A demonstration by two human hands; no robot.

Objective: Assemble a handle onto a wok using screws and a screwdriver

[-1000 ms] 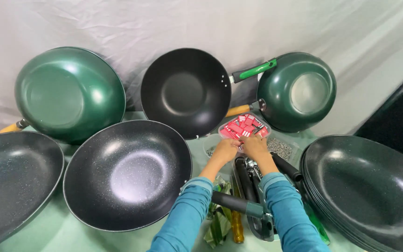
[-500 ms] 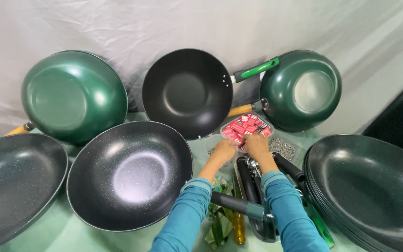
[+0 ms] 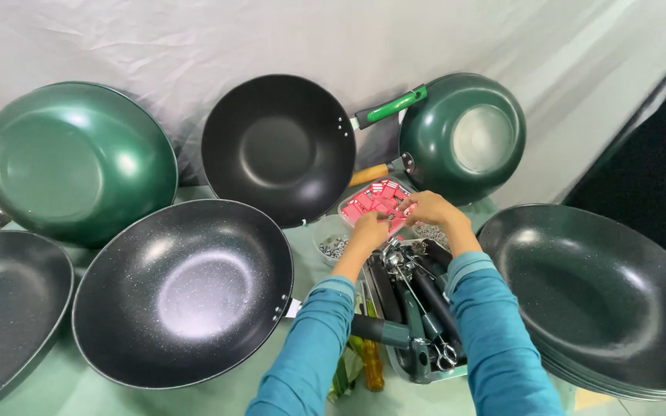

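**Hands at the parts tray, woks all round**

Left hand [image 3: 367, 232]: fingers are drawn together at the near edge of a clear tray of red-and-white packets [image 3: 375, 202]; whether a small part is pinched between them cannot be told. Right hand [image 3: 430, 211]: curled over the tray's right edge, fingertips bent toward the left hand, the two hands nearly touching; its hold cannot be made out either. Both forearms are clad in teal sleeves [image 3: 493, 339].

The tray of packets is set on the pale green table [image 3: 102, 393], just in front of the leaning woks at the back.

Adjacent items:
- A small clear dish of metal screws [image 3: 333, 246], just left of the left hand.
- A grey bin of black handles and tools [image 3: 414, 308], lying below the wrists.
- A black speckled wok [image 3: 183, 293], face up, left of the arms.
- A stack of dark woks [image 3: 603, 293] on the right.
- A black wok with a green handle [image 3: 277, 146], propped against the white backdrop.
- Two green woks, bases outward: a large one [image 3: 75, 162] at the left and a smaller one [image 3: 464, 135] behind the tray.
- A further dark wok [image 3: 5, 304], cut off at the far left edge.
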